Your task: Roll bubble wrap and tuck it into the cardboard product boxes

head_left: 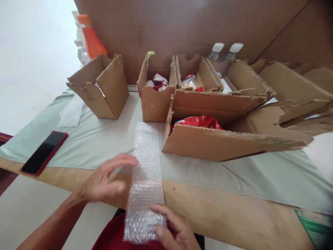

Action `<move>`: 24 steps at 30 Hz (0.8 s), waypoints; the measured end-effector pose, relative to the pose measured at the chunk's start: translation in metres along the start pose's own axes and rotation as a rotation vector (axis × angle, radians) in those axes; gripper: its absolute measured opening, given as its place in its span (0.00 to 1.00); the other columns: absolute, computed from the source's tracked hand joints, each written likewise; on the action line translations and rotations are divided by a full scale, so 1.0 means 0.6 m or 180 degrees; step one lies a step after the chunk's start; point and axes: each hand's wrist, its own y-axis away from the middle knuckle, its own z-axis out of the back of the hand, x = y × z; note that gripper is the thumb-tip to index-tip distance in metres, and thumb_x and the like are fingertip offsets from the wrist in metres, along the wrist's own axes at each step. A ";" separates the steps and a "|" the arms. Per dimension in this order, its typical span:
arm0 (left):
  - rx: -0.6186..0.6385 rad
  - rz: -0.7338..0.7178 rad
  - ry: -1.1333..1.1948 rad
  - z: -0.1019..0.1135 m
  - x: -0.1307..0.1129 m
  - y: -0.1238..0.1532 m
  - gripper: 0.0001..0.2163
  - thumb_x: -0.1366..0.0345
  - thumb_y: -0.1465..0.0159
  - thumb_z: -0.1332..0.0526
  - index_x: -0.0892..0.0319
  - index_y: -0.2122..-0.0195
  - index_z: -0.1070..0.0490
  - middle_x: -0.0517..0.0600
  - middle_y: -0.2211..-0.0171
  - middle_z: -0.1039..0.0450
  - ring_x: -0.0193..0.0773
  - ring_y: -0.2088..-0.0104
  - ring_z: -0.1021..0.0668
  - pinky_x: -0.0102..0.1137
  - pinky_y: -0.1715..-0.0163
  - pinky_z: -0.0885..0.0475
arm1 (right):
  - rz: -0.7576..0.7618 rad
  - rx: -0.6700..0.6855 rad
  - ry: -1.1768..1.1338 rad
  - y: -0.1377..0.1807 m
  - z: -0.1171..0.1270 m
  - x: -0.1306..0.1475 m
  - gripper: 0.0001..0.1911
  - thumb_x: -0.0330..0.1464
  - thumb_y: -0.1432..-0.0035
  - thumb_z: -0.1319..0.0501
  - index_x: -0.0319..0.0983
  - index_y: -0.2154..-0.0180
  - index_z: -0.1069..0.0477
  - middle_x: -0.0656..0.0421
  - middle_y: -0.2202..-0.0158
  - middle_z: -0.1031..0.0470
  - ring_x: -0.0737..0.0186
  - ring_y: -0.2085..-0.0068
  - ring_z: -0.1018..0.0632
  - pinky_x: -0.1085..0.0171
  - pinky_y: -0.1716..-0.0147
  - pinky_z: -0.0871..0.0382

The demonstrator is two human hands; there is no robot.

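A long strip of bubble wrap (pixel 147 156) runs from the cloth-covered table over its wooden front edge, and its near end hangs over my lap. My right hand (pixel 177 225) grips that near end at its right side, thumb and index finger on the wrap. My left hand (pixel 106 178), a little blurred, hovers beside the strip's left edge. Its fingers are apart with nothing between them, and the fingertips are close to the wrap; I cannot tell whether they touch it.
Open cardboard boxes (pixel 158 107) stand in a row behind; a long front box (pixel 234 144) holds a red packet (pixel 199 122). A phone (pixel 44 152) and another bubble wrap piece (pixel 70 111) lie left. An orange bottle (pixel 91 40) and two white-capped bottles (pixel 217 48) stand farther back.
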 end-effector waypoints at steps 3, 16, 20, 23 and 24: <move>0.0140 0.0113 0.0133 -0.024 -0.030 0.082 0.36 0.36 0.39 0.36 0.47 0.33 0.35 0.57 0.38 0.27 0.57 0.38 0.26 0.51 0.38 0.29 | -0.0454 0.0091 -0.1029 -0.026 -0.004 0.031 0.30 0.56 0.37 0.40 0.43 0.44 0.24 0.54 0.61 0.18 0.55 0.61 0.18 0.58 0.56 0.24; -0.1138 0.0516 -0.1195 -0.102 0.041 0.015 0.23 0.69 0.34 0.43 0.62 0.37 0.35 0.46 0.69 0.23 0.36 0.71 0.21 0.30 0.65 0.24 | 0.1984 -0.1119 0.1940 -0.054 -0.011 -0.003 0.21 0.23 0.35 0.41 0.43 0.42 0.29 0.53 0.50 0.20 0.58 0.50 0.20 0.60 0.50 0.25; -0.1208 0.0440 -0.1521 -0.107 0.047 0.019 0.25 0.70 0.34 0.43 0.59 0.35 0.38 0.44 0.70 0.25 0.37 0.71 0.22 0.31 0.66 0.26 | 0.2392 -0.1115 0.3180 -0.079 -0.010 0.015 0.22 0.21 0.36 0.42 0.37 0.42 0.29 0.47 0.44 0.24 0.51 0.45 0.25 0.53 0.48 0.30; -0.1203 0.0369 -0.1651 -0.110 0.054 0.016 0.26 0.71 0.34 0.42 0.58 0.34 0.40 0.44 0.70 0.26 0.37 0.71 0.23 0.31 0.67 0.27 | 0.2288 -0.1066 0.3565 -0.092 -0.009 0.030 0.22 0.23 0.35 0.42 0.40 0.41 0.29 0.50 0.44 0.25 0.50 0.46 0.26 0.52 0.49 0.34; -0.1196 0.0346 -0.1672 -0.111 0.056 0.015 0.26 0.72 0.34 0.42 0.58 0.34 0.40 0.44 0.71 0.26 0.37 0.71 0.23 0.31 0.68 0.27 | 0.2252 -0.1006 0.3641 -0.096 -0.007 0.033 0.22 0.23 0.35 0.42 0.41 0.41 0.29 0.51 0.43 0.25 0.50 0.45 0.27 0.52 0.48 0.35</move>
